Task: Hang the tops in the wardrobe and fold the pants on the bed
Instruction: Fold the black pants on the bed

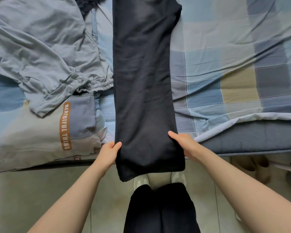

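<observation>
Checked blue bed sheet, wrinkly. Long black soft pants laid flat down middle, legs together, hem hanging over near bed edge. Left hand, right hand pinching hem sides. Not yet folded short. Grey-blue cloth pants at far left, unfolded. No tops or wardrobe seen.

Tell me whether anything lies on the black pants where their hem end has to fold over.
Nothing visible does. The long black pants lie flat along the plaid bed sheet, bare on top. The crumpled grey-blue pants touch only their left edge. The left hand and right hand already grip the hem end.
</observation>
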### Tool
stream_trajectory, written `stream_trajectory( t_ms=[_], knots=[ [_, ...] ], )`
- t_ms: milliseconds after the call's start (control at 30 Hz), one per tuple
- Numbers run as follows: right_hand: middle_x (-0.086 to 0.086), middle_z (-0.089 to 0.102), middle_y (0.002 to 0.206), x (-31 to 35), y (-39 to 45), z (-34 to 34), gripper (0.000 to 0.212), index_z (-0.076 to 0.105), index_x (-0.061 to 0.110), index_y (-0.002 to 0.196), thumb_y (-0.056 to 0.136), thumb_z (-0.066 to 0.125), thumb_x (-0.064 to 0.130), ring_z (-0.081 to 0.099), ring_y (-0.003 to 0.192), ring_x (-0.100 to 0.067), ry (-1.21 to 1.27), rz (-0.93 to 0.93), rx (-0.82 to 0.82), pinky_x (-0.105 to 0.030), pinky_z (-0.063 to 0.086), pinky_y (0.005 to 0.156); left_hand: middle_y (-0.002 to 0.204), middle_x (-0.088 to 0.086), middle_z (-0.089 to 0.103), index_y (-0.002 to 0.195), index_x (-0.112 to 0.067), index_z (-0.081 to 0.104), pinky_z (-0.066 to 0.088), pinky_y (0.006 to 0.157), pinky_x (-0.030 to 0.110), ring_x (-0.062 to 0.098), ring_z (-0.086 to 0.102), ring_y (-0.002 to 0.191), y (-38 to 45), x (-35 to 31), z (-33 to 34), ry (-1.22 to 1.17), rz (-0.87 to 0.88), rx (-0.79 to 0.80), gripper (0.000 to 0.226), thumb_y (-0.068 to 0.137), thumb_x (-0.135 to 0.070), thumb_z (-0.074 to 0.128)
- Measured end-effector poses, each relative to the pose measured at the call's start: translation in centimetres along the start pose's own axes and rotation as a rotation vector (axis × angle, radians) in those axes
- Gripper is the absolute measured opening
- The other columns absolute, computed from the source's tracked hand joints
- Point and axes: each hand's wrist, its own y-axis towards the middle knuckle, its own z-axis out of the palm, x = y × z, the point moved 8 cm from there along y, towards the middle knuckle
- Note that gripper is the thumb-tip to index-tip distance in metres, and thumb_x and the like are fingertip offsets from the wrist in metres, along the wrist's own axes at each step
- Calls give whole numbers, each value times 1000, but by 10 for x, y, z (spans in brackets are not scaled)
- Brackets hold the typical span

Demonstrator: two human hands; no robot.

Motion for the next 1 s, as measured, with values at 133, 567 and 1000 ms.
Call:
stream_trajectory(
  t_ms=[133,567,1000],
  knots=[
    [1,41,59,21,-49,-61,38,46,10,64,94,58,28,35,50,-3,-44,-394,-346,-15,27,43,100,4,75,106,-8,70,51,82,34,18,70,92,-23,-5,46,-222,-22,186,31,102,-27,46],
    [7,58,70,-90,-90,-123,30,51,18,70,96,53,34,56,78,-23,-610,-151,-277,-26,36,58,94,-9,61,97,-19,47,50,87,31,11,61,91,-92,64,127,174,15,158,6,97,-21,52],
    [-2,59,71,29,-146,-117,13,71,2,92,90,61,11,44,49,-6,-313,-139,120,-16,37,45,83,4,64,105,-15,69,50,64,26,14,60,64,-170,-27,91,-98,-139,379,29,83,-2,56]
  ],
)
